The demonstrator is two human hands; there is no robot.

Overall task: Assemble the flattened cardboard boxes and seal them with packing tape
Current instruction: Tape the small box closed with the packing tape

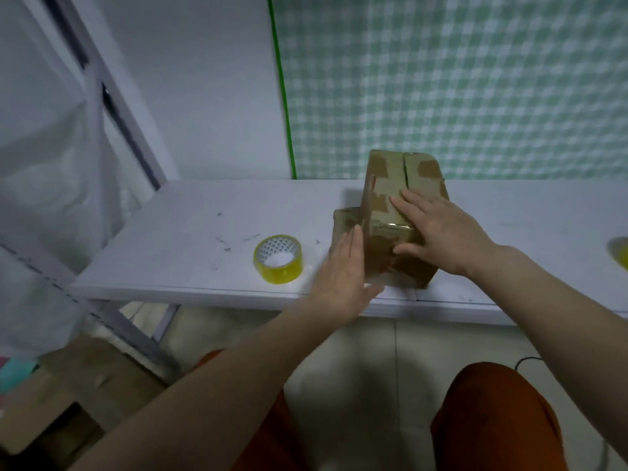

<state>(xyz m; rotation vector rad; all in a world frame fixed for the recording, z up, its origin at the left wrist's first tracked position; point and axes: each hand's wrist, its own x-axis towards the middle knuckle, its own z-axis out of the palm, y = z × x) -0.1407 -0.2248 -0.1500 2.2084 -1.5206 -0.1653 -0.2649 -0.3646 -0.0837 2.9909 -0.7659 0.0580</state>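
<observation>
A small brown cardboard box [390, 185] stands on the white table [204, 232], its top flaps folded down with shiny tape along the seam. My right hand [441, 232] lies flat on the box top, fingers spread, thumb down over the near face. My left hand [343, 277] is flat with straight fingers against the box's left side, beside a lower side flap [346, 220]. A roll of yellowish clear packing tape [278, 258] lies flat on the table to the left of the box.
A green checked curtain [475, 79] hangs behind the table. More cardboard [68, 396] lies on the floor at lower left. A second yellow object [620, 253] shows at the right edge. The table's front edge runs just under my hands.
</observation>
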